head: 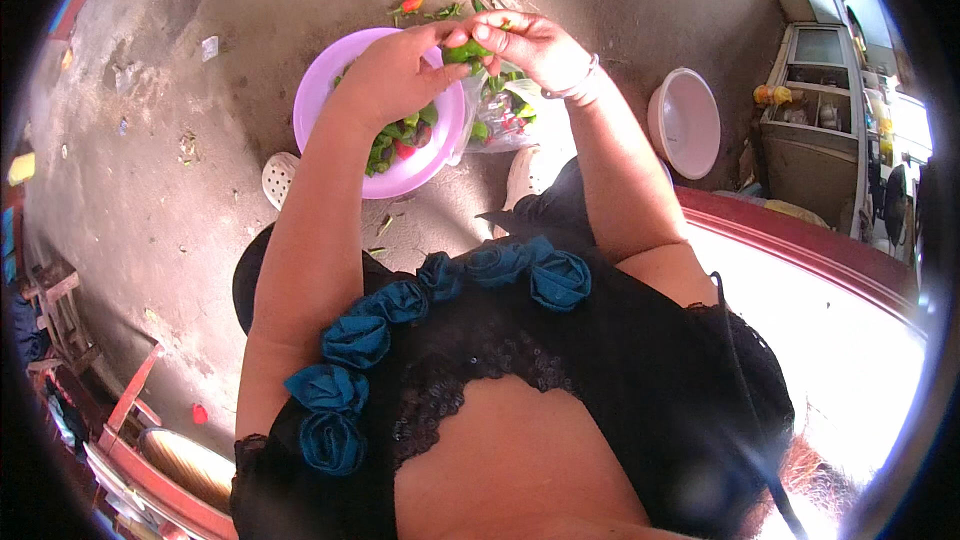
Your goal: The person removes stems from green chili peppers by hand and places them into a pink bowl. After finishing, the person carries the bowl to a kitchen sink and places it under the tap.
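Between my two hands, above the rim of a purple plastic basin (319, 101), is a green pepper (463, 52). My right hand (536, 49) pinches it with thumb and fingers, and a band circles that wrist. My left hand (394, 75) has its thumb and fingertips about the pepper's left end, its palm turned down over the basin. Green and red peppers (405, 139) lie in the basin, partly hidden by my left forearm. Right of the basin, a clear plastic bag (510, 131) on the floor holds more green and red pieces.
A red-orange pepper (411, 1) and green scraps (448, 11) lie on the concrete floor beyond the basin. An upright pale pink basin (684, 124) leans at right, near a cabinet (814, 127). My perforated clogs (280, 180) flank the purple basin. Wooden furniture (131, 397) stands at lower left.
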`<state>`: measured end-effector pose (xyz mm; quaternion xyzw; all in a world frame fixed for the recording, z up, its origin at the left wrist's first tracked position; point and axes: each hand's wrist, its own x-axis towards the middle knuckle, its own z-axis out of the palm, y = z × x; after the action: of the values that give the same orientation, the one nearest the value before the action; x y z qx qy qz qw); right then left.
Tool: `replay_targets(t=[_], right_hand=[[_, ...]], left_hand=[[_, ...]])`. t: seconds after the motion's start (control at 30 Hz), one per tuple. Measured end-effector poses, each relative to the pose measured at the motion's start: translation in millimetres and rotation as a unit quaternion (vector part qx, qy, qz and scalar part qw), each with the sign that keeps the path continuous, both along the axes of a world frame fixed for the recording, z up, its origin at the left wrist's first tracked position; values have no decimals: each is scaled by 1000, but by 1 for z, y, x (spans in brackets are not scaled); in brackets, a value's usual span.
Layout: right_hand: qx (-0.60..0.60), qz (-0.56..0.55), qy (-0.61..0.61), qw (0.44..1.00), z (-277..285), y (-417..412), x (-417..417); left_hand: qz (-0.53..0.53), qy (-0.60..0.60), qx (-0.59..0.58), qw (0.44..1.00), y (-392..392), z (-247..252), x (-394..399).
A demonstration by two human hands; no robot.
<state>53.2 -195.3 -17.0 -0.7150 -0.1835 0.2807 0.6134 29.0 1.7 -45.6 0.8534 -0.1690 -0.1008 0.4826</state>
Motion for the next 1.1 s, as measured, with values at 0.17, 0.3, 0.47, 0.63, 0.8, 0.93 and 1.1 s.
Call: replay_targets(t=[0.17, 0.3, 0.47, 0.63, 0.8, 0.93, 1.1], right_hand=[[128, -140, 40, 981, -6, 18, -3], [154, -142, 9, 978, -19, 21, 1], [195, -100, -84, 972, -17, 31, 0], [153, -163, -82, 971, -20, 25, 3], [113, -269, -117, 949, -23, 33, 3], [182, -312, -24, 932, -33, 34, 2], [239, -321, 21, 916, -35, 35, 0]], left_hand=[[69, -117, -12, 991, 5, 11, -2], [70, -146, -14, 987, 7, 9, -2], [83, -208, -51, 973, 5, 8, 3], [108, -248, 7, 963, -2, 12, 7], [127, -248, 35, 960, -12, 12, 6], [119, -267, 9, 956, -15, 7, 8], [112, -268, -14, 957, -17, 9, 7]])
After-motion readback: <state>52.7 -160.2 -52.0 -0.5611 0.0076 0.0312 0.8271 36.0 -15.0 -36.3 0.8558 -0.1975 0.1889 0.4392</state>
